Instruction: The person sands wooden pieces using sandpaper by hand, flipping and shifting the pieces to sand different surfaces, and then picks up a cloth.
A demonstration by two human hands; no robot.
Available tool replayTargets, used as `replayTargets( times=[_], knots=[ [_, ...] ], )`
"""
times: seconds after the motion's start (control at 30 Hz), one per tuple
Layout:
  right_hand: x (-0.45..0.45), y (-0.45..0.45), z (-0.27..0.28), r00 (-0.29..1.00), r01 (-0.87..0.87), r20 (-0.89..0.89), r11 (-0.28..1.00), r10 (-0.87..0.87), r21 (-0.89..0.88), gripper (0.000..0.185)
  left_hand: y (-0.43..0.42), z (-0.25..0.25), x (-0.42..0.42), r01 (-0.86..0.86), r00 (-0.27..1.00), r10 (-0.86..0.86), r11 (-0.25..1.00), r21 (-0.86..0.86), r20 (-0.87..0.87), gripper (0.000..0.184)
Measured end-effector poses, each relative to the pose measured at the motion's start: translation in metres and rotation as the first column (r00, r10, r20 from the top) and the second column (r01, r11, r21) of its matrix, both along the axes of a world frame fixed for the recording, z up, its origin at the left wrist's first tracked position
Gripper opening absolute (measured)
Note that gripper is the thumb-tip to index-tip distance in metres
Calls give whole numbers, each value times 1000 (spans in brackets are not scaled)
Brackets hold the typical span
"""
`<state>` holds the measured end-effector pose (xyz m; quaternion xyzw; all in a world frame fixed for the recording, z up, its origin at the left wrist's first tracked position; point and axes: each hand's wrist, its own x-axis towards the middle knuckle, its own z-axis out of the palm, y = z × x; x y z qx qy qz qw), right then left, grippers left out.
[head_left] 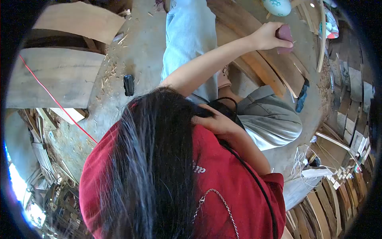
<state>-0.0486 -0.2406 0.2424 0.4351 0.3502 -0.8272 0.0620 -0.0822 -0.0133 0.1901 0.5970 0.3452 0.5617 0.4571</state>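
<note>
My left hand (270, 36) reaches out to the upper right, its thumb and fingers wrapped round a maroon block (284, 33). Below and beside it lie long brown planks (274, 65). Bent in close to my chest, my right hand (215, 121) lies against the long dark hair (155, 159) that hangs forward. That hair covers its fingertips, so their grip cannot be made out. A black cord (254, 175) runs over the red shirt (230, 159) near my right forearm.
A pale round object with green marks (277, 6) sits at the top. On the concrete floor lie a small black object (128, 85) and wood shavings. Wide boards (59, 73) are at left, crossed by a red cord (55, 99). White cables (300, 161) and stacked wood are at right.
</note>
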Motion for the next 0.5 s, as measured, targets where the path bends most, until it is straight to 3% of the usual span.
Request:
replayTargets(
  times=[0.1, 0.2, 0.3, 0.43, 0.5],
  knots=[
    [9, -1, -3, 977, 207, -61, 978, -206, -4, 48, 2, -3, 7, 38, 995, -38, 999, -3, 89, 39],
    [5, 10, 21, 952, 304, 8, 941, -306, -150, 26, 3, -12, 18, 44, 993, -32, 994, -99, 117, 40],
    [8, 14, 10, 947, 312, 14, 911, -321, -271, 20, 3, -23, 29, -11, 992, 1, 997, -78, -127, 42],
    [21, 25, 42, 991, 134, 13, 991, -134, 8, 28, -10, -21, 42, 0, 951, 0, 1000, -1, -309, 46],
    [34, 27, 49, 1000, 19, -5, 992, -18, 125, 38, -25, -25, 52, -65, 959, 55, 998, -26, -277, 49]
  ],
)
